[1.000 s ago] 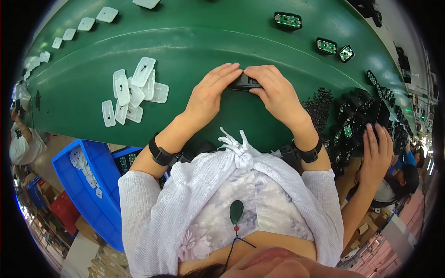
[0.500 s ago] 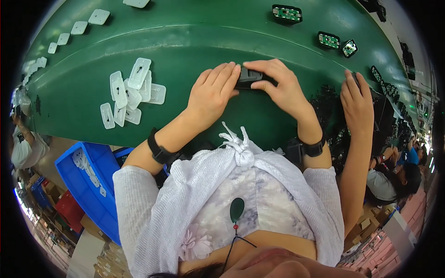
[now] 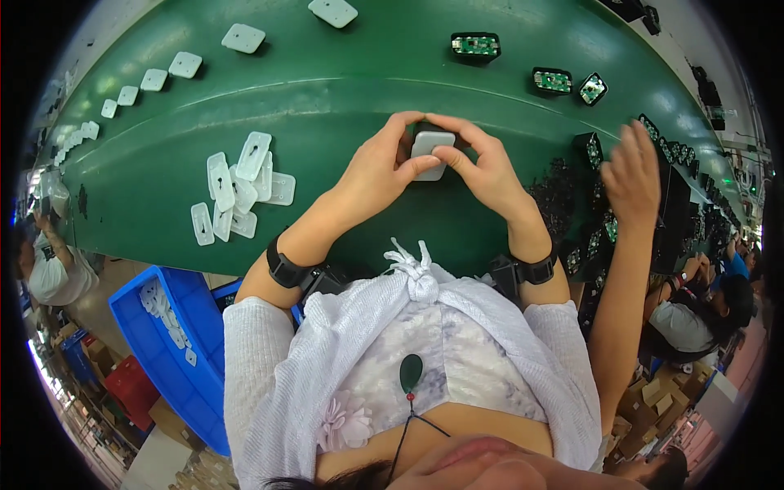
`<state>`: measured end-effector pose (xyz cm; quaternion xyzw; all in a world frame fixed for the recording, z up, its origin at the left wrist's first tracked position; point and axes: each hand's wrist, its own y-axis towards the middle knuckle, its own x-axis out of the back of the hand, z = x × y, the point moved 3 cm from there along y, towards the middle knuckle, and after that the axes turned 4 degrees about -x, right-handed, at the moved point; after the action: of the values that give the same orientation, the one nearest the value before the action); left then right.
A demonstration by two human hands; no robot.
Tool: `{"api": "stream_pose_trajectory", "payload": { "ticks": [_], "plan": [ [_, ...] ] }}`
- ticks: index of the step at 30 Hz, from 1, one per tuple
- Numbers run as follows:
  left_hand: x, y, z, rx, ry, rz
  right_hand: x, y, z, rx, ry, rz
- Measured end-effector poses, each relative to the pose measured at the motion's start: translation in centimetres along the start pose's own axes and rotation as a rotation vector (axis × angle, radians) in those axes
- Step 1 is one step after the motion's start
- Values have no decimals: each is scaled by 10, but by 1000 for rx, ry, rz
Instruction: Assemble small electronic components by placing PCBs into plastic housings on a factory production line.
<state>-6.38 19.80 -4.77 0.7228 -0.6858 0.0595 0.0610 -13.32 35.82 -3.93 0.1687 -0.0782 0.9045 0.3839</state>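
Between my two hands is a small black plastic case with a light grey-white cover [image 3: 430, 145] facing up. My left hand [image 3: 369, 178] wraps its left side, the thumb lying on the cover. From the right, my right hand [image 3: 488, 170] grips it too, its thumb pressed on the cover near the other thumb. My fingers hide the sides of the case. To the left of my hands, several loose translucent white covers [image 3: 220, 181] lie in an overlapping pile on the green table [image 3: 327, 147].
White covers [image 3: 243, 38] stretch in a row along the far left. Black housings with green circuit boards [image 3: 553, 81] stand far right. A co-worker's blurred hand [image 3: 633, 180] is at right, near small black parts [image 3: 557, 192]. A blue bin [image 3: 214, 351] holding white pieces stands lower left.
The case has been turned in my hands, from its dark side showing to its grey-white cover facing up. My thumbs have come together on it. The co-worker's hand has moved and the view has shifted.
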Motion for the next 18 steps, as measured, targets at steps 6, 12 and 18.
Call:
{"api": "stream_pose_trajectory", "payload": {
  "ticks": [6,12,18],
  "plan": [
    [10,50,-2,33,-79,98,11,-3,-18,-59,293,-248],
    [45,148,31,66,-1,-286,16,-12,-22,-95,262,-239],
    [44,172,30,196,279,-325,25,-24,-24,-109,213,-292]
  ]
}}
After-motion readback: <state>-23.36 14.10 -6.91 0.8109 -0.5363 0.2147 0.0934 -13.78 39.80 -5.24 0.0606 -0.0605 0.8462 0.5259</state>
